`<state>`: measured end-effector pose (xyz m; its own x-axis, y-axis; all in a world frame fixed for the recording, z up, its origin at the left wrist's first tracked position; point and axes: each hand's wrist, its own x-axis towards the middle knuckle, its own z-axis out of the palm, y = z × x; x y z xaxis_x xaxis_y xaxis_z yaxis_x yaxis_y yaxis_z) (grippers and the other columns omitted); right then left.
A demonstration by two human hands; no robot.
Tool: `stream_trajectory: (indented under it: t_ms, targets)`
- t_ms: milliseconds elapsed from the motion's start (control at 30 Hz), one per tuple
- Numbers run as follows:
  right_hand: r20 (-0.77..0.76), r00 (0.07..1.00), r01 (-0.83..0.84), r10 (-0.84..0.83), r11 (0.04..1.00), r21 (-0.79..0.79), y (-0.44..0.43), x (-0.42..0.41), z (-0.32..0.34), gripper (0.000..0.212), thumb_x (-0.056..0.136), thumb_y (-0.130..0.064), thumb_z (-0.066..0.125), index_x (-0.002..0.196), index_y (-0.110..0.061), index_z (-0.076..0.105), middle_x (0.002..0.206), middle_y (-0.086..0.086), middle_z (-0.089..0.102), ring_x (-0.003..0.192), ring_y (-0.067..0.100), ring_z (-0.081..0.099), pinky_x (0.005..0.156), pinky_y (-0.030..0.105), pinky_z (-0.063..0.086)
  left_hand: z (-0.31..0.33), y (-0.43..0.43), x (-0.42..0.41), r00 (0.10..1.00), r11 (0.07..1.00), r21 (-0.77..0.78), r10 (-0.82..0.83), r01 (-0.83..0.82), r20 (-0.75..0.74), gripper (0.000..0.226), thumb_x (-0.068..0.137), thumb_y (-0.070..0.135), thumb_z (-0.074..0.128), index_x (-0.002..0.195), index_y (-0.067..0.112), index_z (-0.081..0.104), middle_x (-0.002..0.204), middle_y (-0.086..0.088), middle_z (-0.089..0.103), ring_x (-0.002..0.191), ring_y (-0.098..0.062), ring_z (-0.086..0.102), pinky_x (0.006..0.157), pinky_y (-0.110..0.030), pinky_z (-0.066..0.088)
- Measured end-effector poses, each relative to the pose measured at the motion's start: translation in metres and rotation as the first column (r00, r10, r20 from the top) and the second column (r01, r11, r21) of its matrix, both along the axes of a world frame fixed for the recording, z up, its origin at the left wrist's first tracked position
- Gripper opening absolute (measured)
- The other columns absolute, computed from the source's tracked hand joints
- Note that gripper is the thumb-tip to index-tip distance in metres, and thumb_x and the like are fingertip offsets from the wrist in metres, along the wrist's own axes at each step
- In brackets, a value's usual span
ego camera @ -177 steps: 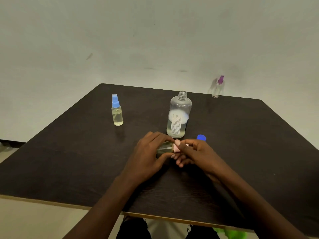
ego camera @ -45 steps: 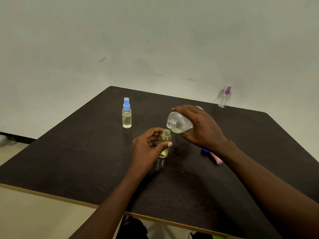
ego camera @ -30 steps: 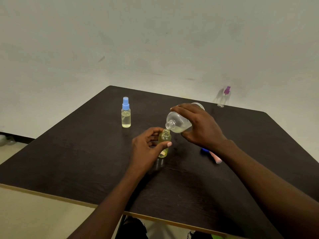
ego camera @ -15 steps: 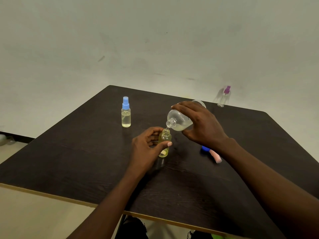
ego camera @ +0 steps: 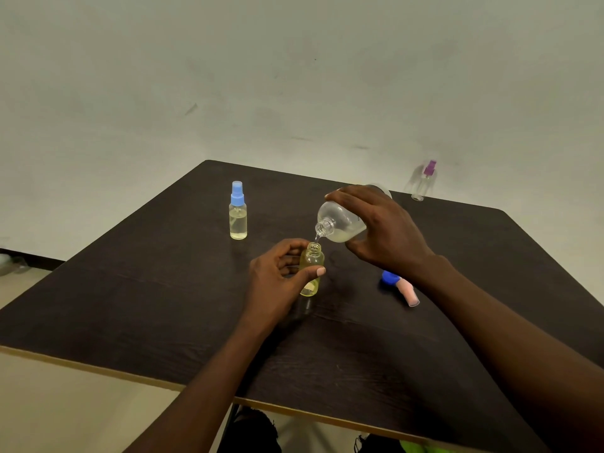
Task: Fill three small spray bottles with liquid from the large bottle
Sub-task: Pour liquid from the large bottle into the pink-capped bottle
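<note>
My left hand [ego camera: 274,282] grips a small open spray bottle [ego camera: 312,261] upright on the dark table [ego camera: 137,289]; it holds yellowish liquid nearly to the neck. My right hand [ego camera: 382,230] holds the large clear bottle [ego camera: 340,222] tipped on its side, mouth just above the small bottle's neck, with a thin stream falling in. A capped small bottle with a blue sprayer [ego camera: 238,210], filled with pale liquid, stands to the left. A small bottle with a purple sprayer [ego camera: 423,181] stands at the far right edge and looks empty.
A pink spray head [ego camera: 410,294] and a blue cap [ego camera: 389,276] lie on the table under my right forearm. The table's front edge runs close below my arms. A pale wall stands behind the table.
Earlier both hands worked the pink spray head on the small bottle. My right hand then lifted the large bottle and has tipped it steeper over the last second; liquid now flows into the small bottle.
</note>
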<state>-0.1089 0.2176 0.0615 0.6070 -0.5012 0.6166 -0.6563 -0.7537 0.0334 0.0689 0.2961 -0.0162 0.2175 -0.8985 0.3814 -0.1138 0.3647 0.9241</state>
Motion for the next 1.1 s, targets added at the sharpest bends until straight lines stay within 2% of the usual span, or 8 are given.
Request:
stream_trajectory:
  t_ms: [100,300,500,667,900,1100]
  targets:
    - [-0.006,1.000,-0.001,0.001,1.000,-0.010,-0.0002,-0.0006,0.0013,0.055,0.073,-0.018,0.075,0.126,-0.021,0.059,0.125,-0.006,0.061,0.114,0.012,0.052,0.091,0.017,0.036,-0.0005,0.0001,-0.0002,1.000,1.000,0.004,0.000,0.000,-0.001,0.038,0.070,0.007,0.084,0.102,0.022,0.069,0.093,0.007,0.074,0.087,-0.007,0.072,0.079,-0.022,0.057]
    - [-0.013,1.000,0.009,-0.009,1.000,0.004,-0.0021,-0.0011,0.0017,0.058,0.073,-0.019,0.075,0.128,-0.023,0.057,0.127,-0.007,0.060,0.116,0.013,0.053,0.091,0.021,0.041,0.0012,0.0005,-0.0006,1.000,1.000,0.001,-0.006,0.006,0.002,0.039,0.070,0.005,0.083,0.101,0.024,0.068,0.092,0.010,0.073,0.087,-0.006,0.072,0.079,-0.021,0.057]
    - [-0.006,1.000,0.004,-0.004,1.000,0.006,-0.0017,-0.0006,0.0043,0.056,0.074,-0.018,0.074,0.128,-0.023,0.057,0.126,-0.007,0.060,0.115,0.013,0.053,0.092,0.022,0.041,-0.0002,0.0004,0.0000,1.000,1.000,0.009,-0.007,0.007,0.000,0.039,0.070,0.008,0.084,0.104,0.021,0.069,0.095,0.007,0.074,0.089,-0.008,0.072,0.081,-0.025,0.058]
    - [-0.005,1.000,0.003,-0.003,1.000,-0.009,-0.0016,-0.0006,0.0048,0.057,0.073,-0.018,0.075,0.128,-0.022,0.058,0.126,-0.006,0.061,0.115,0.015,0.054,0.091,0.024,0.043,0.0008,0.0010,0.0002,1.000,1.000,0.003,-0.008,0.008,0.002,0.039,0.070,0.008,0.084,0.100,0.029,0.067,0.093,0.009,0.073,0.089,-0.007,0.071,0.081,-0.024,0.058]
    - [-0.007,1.000,0.012,-0.012,1.000,-0.017,-0.0027,-0.0017,0.0059,0.055,0.074,-0.018,0.074,0.127,-0.022,0.059,0.125,-0.006,0.061,0.114,0.015,0.054,0.089,0.021,0.041,0.0007,-0.0001,0.0000,1.000,1.000,0.002,-0.003,0.003,0.003,0.039,0.070,0.008,0.084,0.101,0.024,0.068,0.093,0.008,0.074,0.088,-0.007,0.072,0.080,-0.023,0.058]
    - [-0.005,1.000,0.006,-0.006,1.000,-0.012,-0.0028,-0.0026,0.0064,0.053,0.075,-0.018,0.073,0.126,-0.022,0.059,0.124,-0.007,0.061,0.113,0.015,0.054,0.089,0.021,0.040,0.0019,0.0004,-0.0006,1.000,1.000,-0.006,0.002,-0.002,0.012,0.040,0.070,0.008,0.084,0.099,0.029,0.067,0.092,0.010,0.073,0.087,-0.005,0.071,0.078,-0.021,0.057]
